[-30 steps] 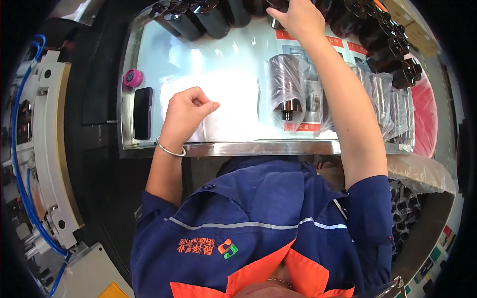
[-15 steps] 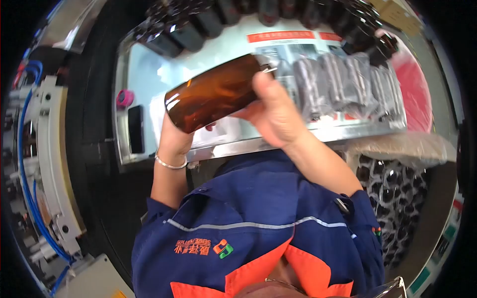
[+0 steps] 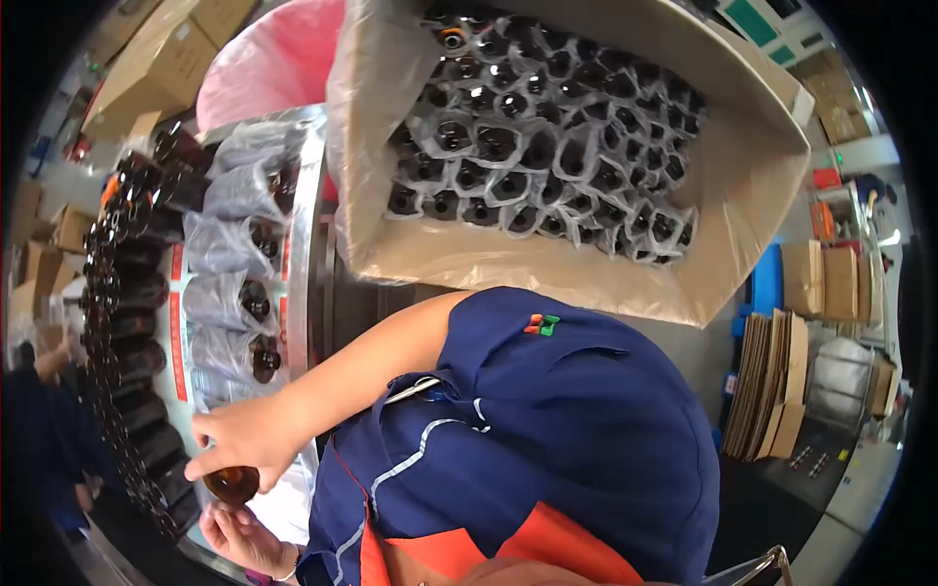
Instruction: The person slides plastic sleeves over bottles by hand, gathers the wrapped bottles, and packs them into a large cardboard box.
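A brown glass bottle [image 3: 233, 484] is seen end-on at the lower left, over the worktable. My right hand [image 3: 252, 438] reaches across from above and grips it, fingers curled about its upper side. Just below the bottle is my left hand [image 3: 239, 537], wearing a bracelet, its fingers stretched toward the bottle; whether they touch it I cannot tell. Beside my right hand lies a row of brown bottles in clear plastic bags [image 3: 225, 298]. Beyond them, dark unbagged bottles [image 3: 132, 322] line the table's far edge.
A large plastic-lined carton [image 3: 547, 283] of bagged bottles stands beside the table [image 3: 311, 244]. A pink-lined bin [image 3: 264, 63] is behind it. Flattened cardboard [image 3: 762, 391] and boxes [image 3: 840, 278] stand at the right. Another person [image 3: 54, 430] is at the far left.
The view has swung toward the carton, which now fills the upper part. The bottle, earlier lying lengthwise across both hands, is now seen end-on at the lower left.
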`<state>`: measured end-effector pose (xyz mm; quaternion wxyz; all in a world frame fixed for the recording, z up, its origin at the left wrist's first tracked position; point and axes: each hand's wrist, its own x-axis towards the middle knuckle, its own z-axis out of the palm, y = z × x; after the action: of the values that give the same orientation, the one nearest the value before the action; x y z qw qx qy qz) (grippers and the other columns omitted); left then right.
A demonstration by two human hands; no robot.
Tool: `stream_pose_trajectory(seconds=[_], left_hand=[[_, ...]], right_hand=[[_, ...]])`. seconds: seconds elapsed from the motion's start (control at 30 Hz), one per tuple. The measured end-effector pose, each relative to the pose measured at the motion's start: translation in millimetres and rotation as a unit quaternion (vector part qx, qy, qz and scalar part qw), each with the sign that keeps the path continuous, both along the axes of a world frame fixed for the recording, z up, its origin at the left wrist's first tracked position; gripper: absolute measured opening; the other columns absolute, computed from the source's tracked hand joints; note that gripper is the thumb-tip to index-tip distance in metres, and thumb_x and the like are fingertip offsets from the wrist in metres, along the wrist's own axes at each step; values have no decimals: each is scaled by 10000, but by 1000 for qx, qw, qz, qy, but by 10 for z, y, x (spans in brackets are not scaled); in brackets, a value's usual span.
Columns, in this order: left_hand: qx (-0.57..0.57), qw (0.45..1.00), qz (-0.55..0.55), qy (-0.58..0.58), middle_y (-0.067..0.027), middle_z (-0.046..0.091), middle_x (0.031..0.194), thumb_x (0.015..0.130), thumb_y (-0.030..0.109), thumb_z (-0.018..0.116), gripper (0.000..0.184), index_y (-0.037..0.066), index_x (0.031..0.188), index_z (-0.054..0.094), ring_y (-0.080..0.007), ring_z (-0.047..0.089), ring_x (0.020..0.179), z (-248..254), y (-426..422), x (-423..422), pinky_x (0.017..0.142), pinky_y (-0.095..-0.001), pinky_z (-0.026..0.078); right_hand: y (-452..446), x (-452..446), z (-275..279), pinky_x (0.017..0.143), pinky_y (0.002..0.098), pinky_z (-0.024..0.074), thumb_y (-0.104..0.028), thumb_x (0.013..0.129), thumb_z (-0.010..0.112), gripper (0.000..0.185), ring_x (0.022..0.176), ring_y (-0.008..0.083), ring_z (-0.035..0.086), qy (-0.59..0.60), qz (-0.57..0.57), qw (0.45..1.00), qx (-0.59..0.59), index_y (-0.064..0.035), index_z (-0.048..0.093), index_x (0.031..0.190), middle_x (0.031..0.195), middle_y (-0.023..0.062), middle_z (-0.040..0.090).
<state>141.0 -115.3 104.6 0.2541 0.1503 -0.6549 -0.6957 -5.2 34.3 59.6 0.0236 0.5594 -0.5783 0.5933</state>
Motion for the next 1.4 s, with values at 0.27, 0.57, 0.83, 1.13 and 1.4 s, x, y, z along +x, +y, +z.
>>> stream_pose_trajectory(seconds=[0.27,0.57,0.83,1.13,1.4], left_hand=[[-16,997,27,-66,-46,581,936,945,246,570,238,91,1124,544,-65,475,578,62,-123,-51,514,-170,379],[322,943,14,-80,-132,628,1138,923,385,521,430,35,1166,583,-261,603,1033,-187,-253,-17,924,-431,467],[423,906,-27,-14,-153,608,1191,923,309,531,407,40,1228,554,-327,568,1110,-763,-544,-239,986,-563,393],[347,934,-11,-87,-118,398,1444,896,487,506,675,114,1432,337,-336,342,1331,-698,63,-207,1060,-612,289],[-309,944,-69,88,-249,372,1410,582,-36,826,1018,61,1425,263,-384,495,1198,-323,247,-502,957,-501,471]], right_hand=[[-151,45,-126,764,452,492,-188,538,791,694,941,390,551,37,-12,998,-50,-107,514,1169,1173,195,454],[-73,140,-173,941,448,454,-216,630,765,707,1232,386,450,31,174,983,-43,6,487,1241,1306,235,458],[-87,-988,-271,793,464,466,-408,734,717,556,910,393,576,12,-282,940,194,25,555,1043,969,211,613],[269,-413,-212,986,459,406,-461,636,795,1134,1166,512,453,-150,-113,923,335,19,155,1439,1351,402,308],[1332,-285,159,1108,421,277,-341,595,857,1221,1346,473,260,-104,-161,978,87,-58,78,1491,1484,350,55]])
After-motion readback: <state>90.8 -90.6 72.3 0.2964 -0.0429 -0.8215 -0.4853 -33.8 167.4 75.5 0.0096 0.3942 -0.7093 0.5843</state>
